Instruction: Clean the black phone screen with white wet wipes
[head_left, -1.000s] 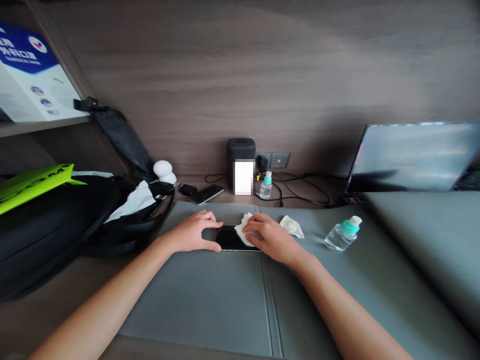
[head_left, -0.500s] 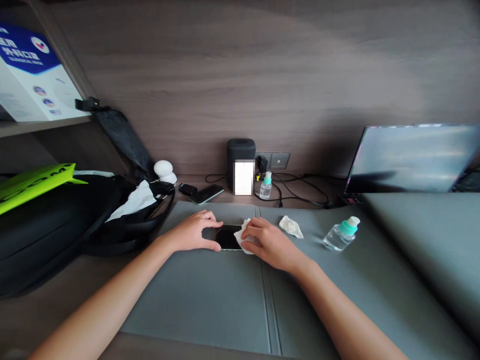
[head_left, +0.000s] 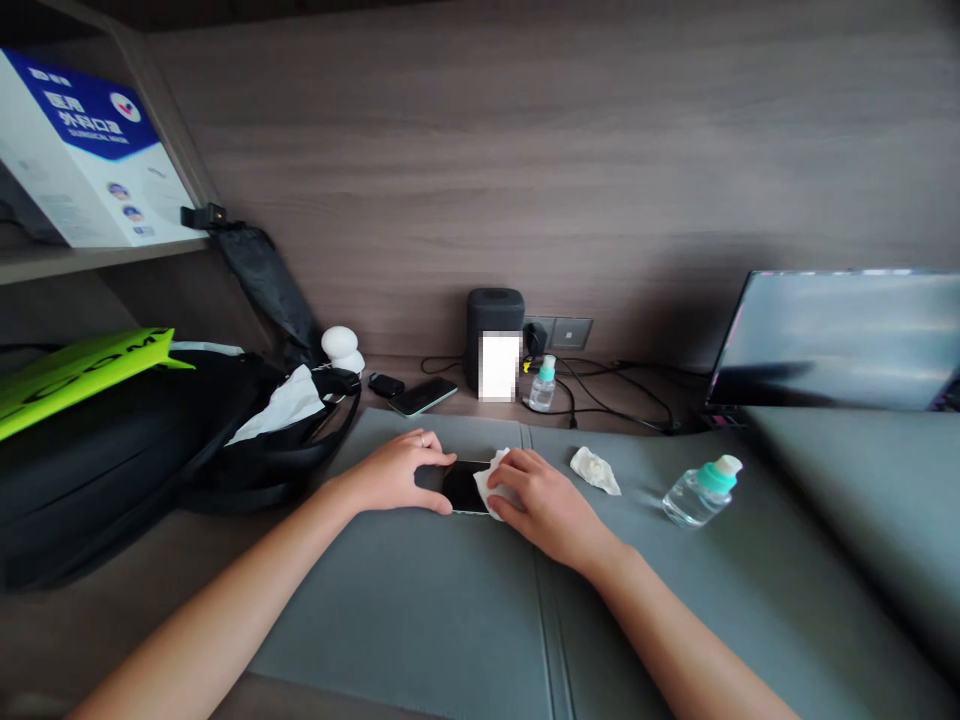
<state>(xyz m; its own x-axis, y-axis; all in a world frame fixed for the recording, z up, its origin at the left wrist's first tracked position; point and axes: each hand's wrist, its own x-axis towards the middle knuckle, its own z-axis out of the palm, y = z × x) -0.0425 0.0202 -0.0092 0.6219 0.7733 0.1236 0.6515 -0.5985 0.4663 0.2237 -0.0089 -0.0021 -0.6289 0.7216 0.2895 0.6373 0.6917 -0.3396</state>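
Observation:
A dark phone (head_left: pixel 463 487) lies flat and crosswise on the grey mat (head_left: pixel 420 610). My left hand (head_left: pixel 401 474) holds its left end between thumb and fingers, with a ring on one finger. My right hand (head_left: pixel 547 505) is closed on a white tissue (head_left: pixel 488 482) that rests over the phone's right part and hides that end. To the right of my right hand is a crumpled tissue (head_left: pixel 595 470) on the mat. Farther right a clear bottle with a turquoise collar (head_left: pixel 697 493) leans at a tilt.
Behind the mat are a second phone (head_left: pixel 423 397), a black speaker (head_left: pixel 495 308), a small upright bottle (head_left: pixel 542 388) and cables (head_left: pixel 622 405). A black bag (head_left: pixel 112 460) fills the left side. A monitor (head_left: pixel 840 340) stands at the right.
The camera view has shifted slightly, so the whole scene sits a little farther right and lower. Both hands keep their hold on the phone and the tissue.

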